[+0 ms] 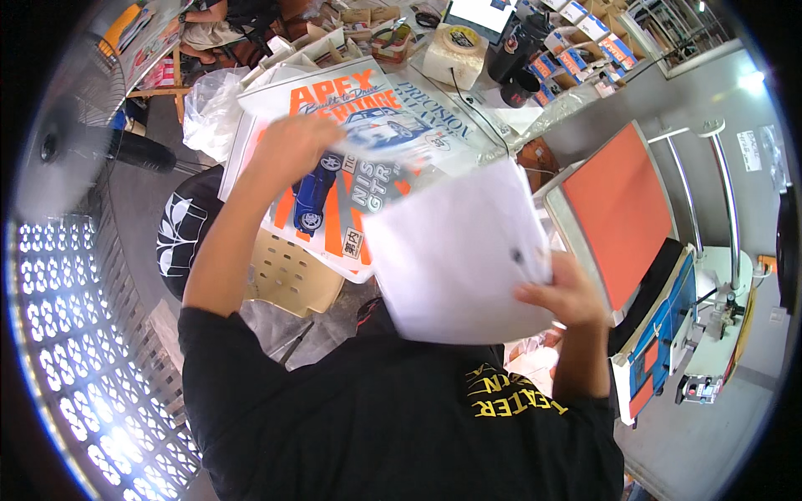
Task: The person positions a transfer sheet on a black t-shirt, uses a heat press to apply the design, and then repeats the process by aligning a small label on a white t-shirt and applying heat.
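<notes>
My right hand point(567, 291) grips the right edge of a white sheet stack or folded sheet point(460, 263), slightly blurred, with a small dark mark near that edge. My left hand point(307, 141) is raised over printed transfer sheets and is blurred; a pale, blurred sheet edge lies at its fingertips, and whether the fingers hold it I cannot tell. Below are a printed sheet with a blue car point(311, 197) and orange rays, and another with orange lettering and a blue car point(341, 94). A clear film with blue lettering point(438, 113) lies beside them.
A heat press with an orange pad point(620, 213) stands at the right. Behind the sheets are a tape roll point(462, 37), a black bottle point(520, 47), a black mug point(520, 89) and small boxes point(570, 62). A fan point(62, 144) and a beige plastic chair point(288, 275) are at the left; another person sits beyond.
</notes>
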Motion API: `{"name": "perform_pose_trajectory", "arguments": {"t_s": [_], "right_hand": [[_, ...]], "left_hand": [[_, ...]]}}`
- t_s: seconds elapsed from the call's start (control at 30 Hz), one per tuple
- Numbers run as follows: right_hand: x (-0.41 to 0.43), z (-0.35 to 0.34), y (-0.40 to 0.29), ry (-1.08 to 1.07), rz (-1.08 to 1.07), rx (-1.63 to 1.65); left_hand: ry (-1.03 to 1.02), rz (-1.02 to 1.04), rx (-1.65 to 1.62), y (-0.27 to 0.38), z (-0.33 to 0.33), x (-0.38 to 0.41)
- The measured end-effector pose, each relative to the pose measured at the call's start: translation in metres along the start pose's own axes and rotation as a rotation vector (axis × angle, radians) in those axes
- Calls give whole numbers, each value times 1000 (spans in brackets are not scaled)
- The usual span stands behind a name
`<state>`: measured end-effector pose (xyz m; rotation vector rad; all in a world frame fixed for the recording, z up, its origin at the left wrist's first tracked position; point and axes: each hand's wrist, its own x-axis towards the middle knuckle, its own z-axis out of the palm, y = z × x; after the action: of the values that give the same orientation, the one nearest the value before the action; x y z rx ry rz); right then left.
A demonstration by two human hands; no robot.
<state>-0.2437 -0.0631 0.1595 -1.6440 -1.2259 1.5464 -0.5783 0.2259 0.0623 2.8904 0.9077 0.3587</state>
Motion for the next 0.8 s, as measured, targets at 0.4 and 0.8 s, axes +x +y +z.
{"name": "perform_pose_trajectory", "arguments": {"t_s": [0.4,0.8], "right_hand": [[-128,-29,9,408,-82,-724],[-274,-24,88,820,-100,-423]], "left_hand": [[270,317,-889,247,21,31],[128,996,-1022,429,1,94]]}}
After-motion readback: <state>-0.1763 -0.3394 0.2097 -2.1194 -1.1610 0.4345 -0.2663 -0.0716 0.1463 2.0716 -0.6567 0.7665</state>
